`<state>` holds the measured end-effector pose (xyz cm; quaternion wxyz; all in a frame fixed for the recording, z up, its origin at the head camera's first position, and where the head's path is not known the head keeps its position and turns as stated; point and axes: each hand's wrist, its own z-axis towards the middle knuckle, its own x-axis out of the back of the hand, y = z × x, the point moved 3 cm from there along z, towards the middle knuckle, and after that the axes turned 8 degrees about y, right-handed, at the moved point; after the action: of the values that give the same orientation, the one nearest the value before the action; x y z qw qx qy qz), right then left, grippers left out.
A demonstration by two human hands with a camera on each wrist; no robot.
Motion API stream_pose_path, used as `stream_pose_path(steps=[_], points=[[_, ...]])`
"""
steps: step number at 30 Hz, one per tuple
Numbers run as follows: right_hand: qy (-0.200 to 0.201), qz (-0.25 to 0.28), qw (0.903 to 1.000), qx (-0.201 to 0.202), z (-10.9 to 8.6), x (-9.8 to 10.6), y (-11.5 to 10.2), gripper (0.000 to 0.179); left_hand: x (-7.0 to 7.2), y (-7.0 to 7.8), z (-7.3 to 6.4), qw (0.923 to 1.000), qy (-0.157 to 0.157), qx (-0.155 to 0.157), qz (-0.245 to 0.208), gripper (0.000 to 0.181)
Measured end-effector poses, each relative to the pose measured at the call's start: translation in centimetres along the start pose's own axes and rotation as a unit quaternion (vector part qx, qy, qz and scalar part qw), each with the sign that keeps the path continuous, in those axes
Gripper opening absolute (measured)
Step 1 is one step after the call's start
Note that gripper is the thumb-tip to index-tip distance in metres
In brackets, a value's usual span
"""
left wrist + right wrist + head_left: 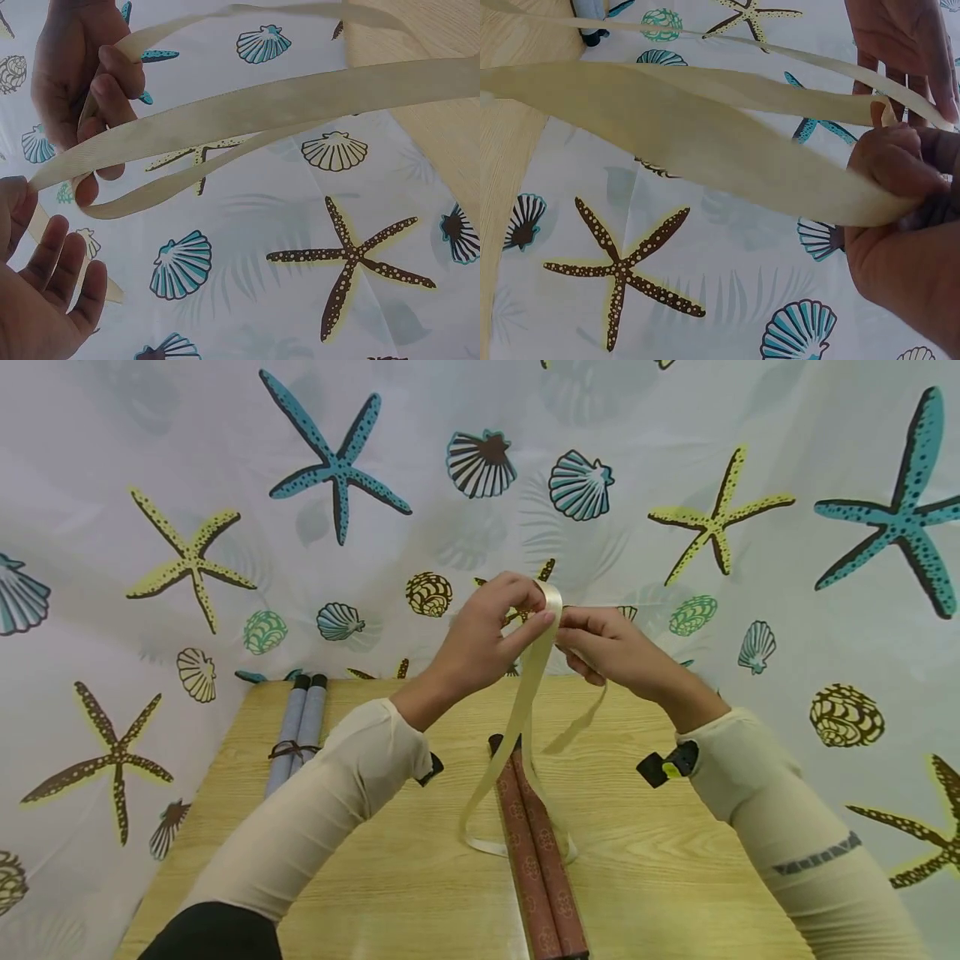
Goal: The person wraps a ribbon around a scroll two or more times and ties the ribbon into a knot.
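Step in hand: by my reading, forming a loop in the cream ribbon (525,693) above the 2 brown rolls (536,852); no knot or bow shows yet.
Left hand (487,635): raised over the tabletop (660,877), thumb and fingertips pinching the top bend of the ribbon. In the left wrist view the other fingers lie fairly straight and spread below the strip.
Right hand (607,647): fingers curled, pinching the ribbon right beside the left hand, the 2 hands touching at the bend; the right wrist view shows the strip folded over these fingers.
Ribbon: it runs from the hands down to the rolls and curves round them near their middle; whether it passes beneath them I cannot tell. 1 free end hangs below the right hand, clear of the wood.
Brown rolls: lying side by side, lengthwise, at the centre of the tabletop.
Blue-grey rolls (296,727): 2 at the far left, already tied with a dark cord.
Next move calls for: probably keeping both pinches tight so the loop holds its shape, with the ribbon flat rather than twisted and enough tension to stay snug round the rolls.
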<state>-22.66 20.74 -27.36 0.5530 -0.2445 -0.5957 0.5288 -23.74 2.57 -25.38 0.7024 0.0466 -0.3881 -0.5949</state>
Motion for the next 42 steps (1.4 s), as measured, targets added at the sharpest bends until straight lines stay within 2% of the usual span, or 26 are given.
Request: stream_pose_path(steps=[4,6,8,10,13,15,17,20,23,28,31,34,37,39,42], points=[[-0.013,0.042,0.9990,-0.007,-0.1,-0.1,-0.1,0.024,-0.4,0.0,0.1,0.9999,0.001,0.007,-0.009,0.012],[-0.008,0.032,0.9993,0.016,-0.1,-0.1,-0.2,0.023,-0.6,-0.1,0.0,0.9995,-0.007,0.025,-0.015,0.013],[0.000,0.013,0.9992,0.038,0.0,0.0,-0.2,0.022,-0.8,-0.4,-0.2,0.9973,-0.027,0.058,-0.036,0.015],[0.010,-0.004,0.9985,0.053,0.0,0.1,-0.2,0.021,-1.0,-0.9,-0.7,0.9917,-0.059,0.100,-0.056,0.022],[0.015,-0.004,0.9985,0.053,-0.1,0.3,-0.1,0.025,-1.5,-1.7,-1.6,0.9777,-0.116,0.154,-0.082,0.037],[0.012,0.003,0.9984,0.055,-0.2,0.6,-0.2,0.026,-1.9,-2.3,-2.1,0.9706,-0.146,0.171,-0.087,0.041],[0.005,0.011,0.9983,0.057,-0.4,0.8,-0.3,0.025,-2.2,-2.8,-2.4,0.9663,-0.161,0.177,-0.094,0.032],[-0.011,0.025,0.9977,0.062,-0.6,1.0,-0.5,0.024,-2.4,-3.4,-2.7,0.9636,-0.166,0.187,-0.094,0.020],[-0.020,0.045,0.9965,0.067,-0.7,1.3,-0.7,0.024,-2.5,-3.8,-2.9,0.9630,-0.166,0.199,-0.075,0.017],[-0.026,0.069,0.9942,0.079,-0.9,1.4,-0.7,0.025,-2.5,-4.5,-3.2,0.9611,-0.166,0.218,-0.031,0.026],[-0.025,0.074,0.9947,0.068,-0.9,1.3,-0.5,0.024,-2.5,-4.8,-3.4,0.9580,-0.164,0.235,-0.013,0.035],[-0.027,0.083,0.9943,0.061,-0.9,1.0,-0.1,0.024,-2.3,-5.0,-3.6,0.9483,-0.166,0.271,-0.003,0.043],[-0.023,0.097,0.9935,0.055,-0.9,0.6,0.3,0.024,-2.1,-5.1,-3.9,0.9306,-0.174,0.322,-0.005,0.050],[-0.014,0.100,0.9940,0.042,-0.9,0.3,0.5,0.024,-2.0,-5.2,-4.1,0.9181,-0.178,0.354,-0.018,0.054],[0.004,0.087,0.9960,0.022,-0.7,-0.1,0.6,0.025,-2.2,-5.2,-4.3,0.9088,-0.182,0.371,-0.058,0.055]])
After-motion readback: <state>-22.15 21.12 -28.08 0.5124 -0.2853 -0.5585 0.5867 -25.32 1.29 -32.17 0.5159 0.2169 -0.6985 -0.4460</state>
